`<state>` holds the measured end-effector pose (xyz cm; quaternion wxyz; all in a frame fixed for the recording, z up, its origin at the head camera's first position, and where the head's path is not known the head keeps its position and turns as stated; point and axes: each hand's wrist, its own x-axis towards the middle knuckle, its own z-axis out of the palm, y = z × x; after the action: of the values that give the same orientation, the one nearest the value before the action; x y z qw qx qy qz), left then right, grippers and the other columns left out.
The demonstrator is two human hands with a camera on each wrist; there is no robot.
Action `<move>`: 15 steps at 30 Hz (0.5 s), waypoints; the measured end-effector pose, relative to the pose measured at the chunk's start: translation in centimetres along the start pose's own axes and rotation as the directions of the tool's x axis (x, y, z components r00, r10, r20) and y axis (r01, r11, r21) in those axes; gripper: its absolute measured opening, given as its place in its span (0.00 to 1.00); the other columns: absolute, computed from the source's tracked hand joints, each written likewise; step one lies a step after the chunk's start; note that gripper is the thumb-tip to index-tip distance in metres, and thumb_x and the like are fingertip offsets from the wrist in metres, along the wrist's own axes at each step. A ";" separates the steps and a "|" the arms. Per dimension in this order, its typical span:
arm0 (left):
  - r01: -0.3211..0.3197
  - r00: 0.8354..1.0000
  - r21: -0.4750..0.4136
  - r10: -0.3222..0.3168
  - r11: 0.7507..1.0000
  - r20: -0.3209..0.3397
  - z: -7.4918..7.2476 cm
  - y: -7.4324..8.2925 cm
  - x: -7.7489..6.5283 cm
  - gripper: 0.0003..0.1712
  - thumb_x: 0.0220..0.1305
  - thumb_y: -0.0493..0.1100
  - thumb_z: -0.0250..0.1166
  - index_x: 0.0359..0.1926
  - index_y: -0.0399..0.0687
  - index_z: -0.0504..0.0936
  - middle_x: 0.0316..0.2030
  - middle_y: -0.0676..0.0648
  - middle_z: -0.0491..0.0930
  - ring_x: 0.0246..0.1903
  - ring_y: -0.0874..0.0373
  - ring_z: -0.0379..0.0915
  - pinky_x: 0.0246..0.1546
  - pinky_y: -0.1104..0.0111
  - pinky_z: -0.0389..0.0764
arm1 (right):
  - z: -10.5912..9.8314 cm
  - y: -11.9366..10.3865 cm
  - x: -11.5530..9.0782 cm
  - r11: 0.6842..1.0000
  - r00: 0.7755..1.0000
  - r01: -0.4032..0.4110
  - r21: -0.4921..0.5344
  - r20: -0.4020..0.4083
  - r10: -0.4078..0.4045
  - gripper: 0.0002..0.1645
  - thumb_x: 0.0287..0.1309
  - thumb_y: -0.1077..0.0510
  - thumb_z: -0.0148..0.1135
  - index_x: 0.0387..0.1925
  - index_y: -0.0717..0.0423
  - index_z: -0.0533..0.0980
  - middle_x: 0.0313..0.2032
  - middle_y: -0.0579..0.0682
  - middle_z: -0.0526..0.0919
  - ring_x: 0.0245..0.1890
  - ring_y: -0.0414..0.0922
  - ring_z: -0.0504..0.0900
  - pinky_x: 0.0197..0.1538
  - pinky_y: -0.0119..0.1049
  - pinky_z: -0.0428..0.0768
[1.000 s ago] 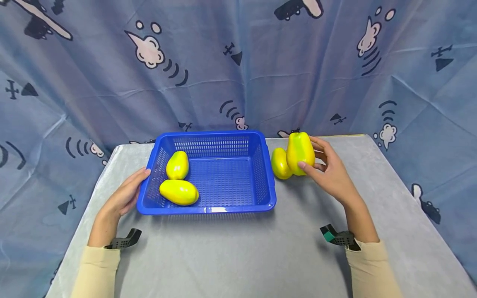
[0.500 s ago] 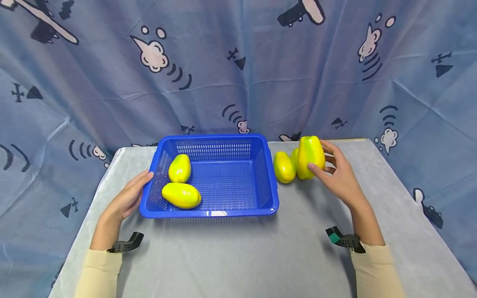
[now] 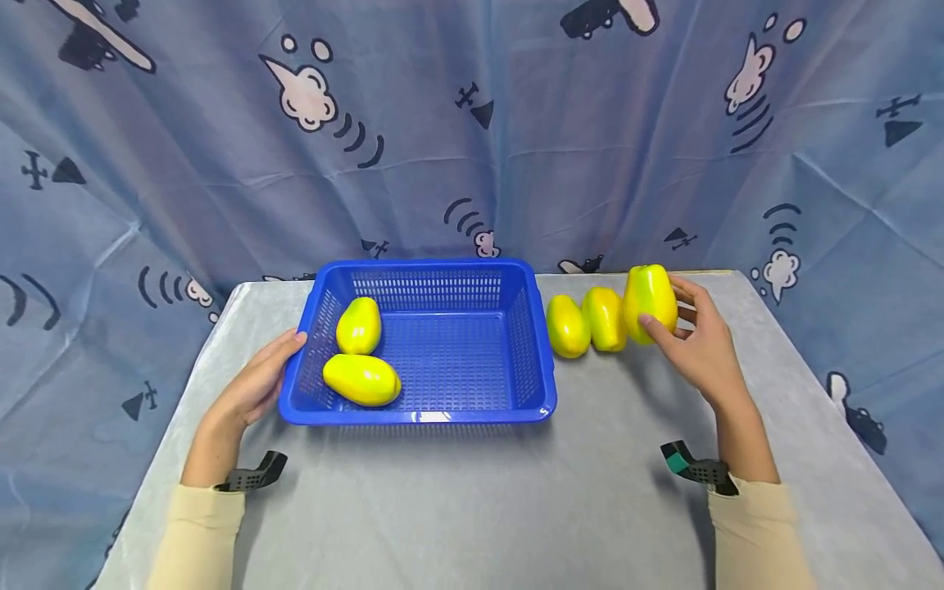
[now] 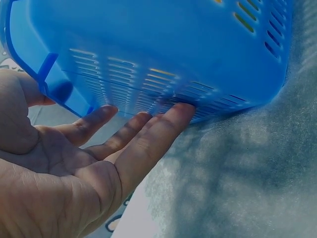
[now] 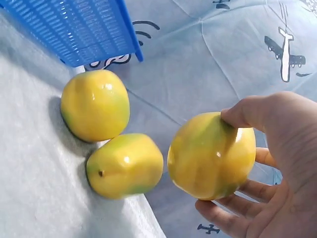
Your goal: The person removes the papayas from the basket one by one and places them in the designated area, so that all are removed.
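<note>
In the head view my right hand holds a yellow-green papaya between thumb and fingers, raised off the table in the right wrist view. Just left of it, two more papayas lie side by side, one papaya nearer the hand and another papaya close to the basket. My left hand grips the left side of a blue plastic basket, thumb at the rim and fingers against the slotted outer wall. Inside the basket, at its left, lie an upper papaya and a lower papaya.
A grey cloth-covered table stretches in front of the basket and to the right. Behind the table hangs a blue patterned curtain, close to its back edge.
My right hand has moved right with its papaya, away from the two on the table, uncovering the nearer one. The left hand stays at the basket. The head view shifted slightly.
</note>
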<state>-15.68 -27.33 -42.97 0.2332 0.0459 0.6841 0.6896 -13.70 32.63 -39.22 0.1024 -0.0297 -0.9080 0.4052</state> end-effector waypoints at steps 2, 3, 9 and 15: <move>0.001 1.000 0.003 -0.001 1.000 -0.002 -0.1 0.0 -0.1 0.43 0.87 0.58 0.42 0.83 0.34 0.40 0.54 0.60 0.82 0.51 0.68 0.83 0.52 0.70 0.88 | 0.1 0.3 0.1 1.000 1.000 -0.001 -0.015 0.002 0.001 0.46 0.72 0.46 0.66 0.83 0.45 0.57 0.75 0.62 0.68 0.68 0.66 0.74 0.57 0.45 0.81; 0.003 1.000 0.004 -0.003 1.000 -0.002 -0.1 0.0 -0.1 0.43 0.87 0.58 0.42 0.83 0.34 0.40 0.54 0.61 0.82 0.51 0.68 0.83 0.52 0.70 0.88 | 0.1 0.4 0.1 1.000 1.000 0.000 -0.023 0.003 0.000 0.46 0.72 0.46 0.66 0.83 0.45 0.57 0.76 0.62 0.68 0.68 0.66 0.74 0.58 0.49 0.81; 0.001 1.000 0.011 -0.001 1.000 -0.011 -0.1 -0.1 0.0 0.43 0.87 0.58 0.43 0.83 0.34 0.40 0.55 0.61 0.81 0.52 0.69 0.82 0.53 0.71 0.87 | 0.2 1.5 0.3 0.996 1.000 0.002 -0.086 -0.005 -0.003 0.45 0.73 0.48 0.66 0.82 0.51 0.58 0.74 0.67 0.68 0.66 0.70 0.74 0.56 0.54 0.82; -0.006 1.000 0.004 0.006 1.000 -0.020 -0.1 0.0 0.1 0.43 0.87 0.58 0.42 0.83 0.32 0.40 0.54 0.61 0.82 0.51 0.69 0.82 0.53 0.72 0.87 | 0.2 2.0 0.5 0.995 1.000 -0.004 -0.097 -0.001 0.004 0.45 0.73 0.49 0.65 0.81 0.60 0.57 0.73 0.72 0.67 0.68 0.73 0.71 0.64 0.72 0.76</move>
<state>-15.76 -27.38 -42.98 0.2244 0.0416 0.6876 0.6893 -14.27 33.85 -40.79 0.1006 -0.0366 -0.9264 0.3610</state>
